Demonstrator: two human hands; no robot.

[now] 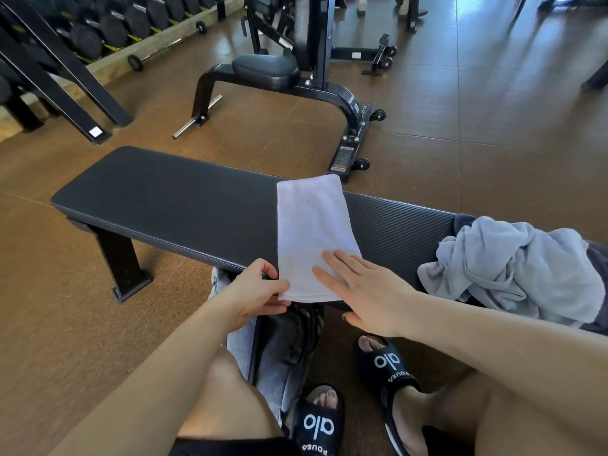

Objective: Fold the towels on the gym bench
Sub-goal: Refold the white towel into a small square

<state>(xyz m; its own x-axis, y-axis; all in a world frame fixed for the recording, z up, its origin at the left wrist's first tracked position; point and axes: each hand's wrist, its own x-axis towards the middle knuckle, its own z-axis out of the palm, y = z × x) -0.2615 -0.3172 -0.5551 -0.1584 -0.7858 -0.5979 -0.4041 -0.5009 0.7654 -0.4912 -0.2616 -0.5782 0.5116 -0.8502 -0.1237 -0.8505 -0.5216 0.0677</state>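
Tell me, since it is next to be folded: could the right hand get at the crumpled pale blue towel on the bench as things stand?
Probably yes. The right hand lies flat on the folded white towel, holding nothing, and the crumpled pale blue towel sits just to its right on the black padded bench with nothing between.

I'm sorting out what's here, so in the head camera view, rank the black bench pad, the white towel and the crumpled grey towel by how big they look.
1. black bench pad, clearly largest.
2. and 3. white towel and crumpled grey towel look alike; bunching makes ranking unsure.
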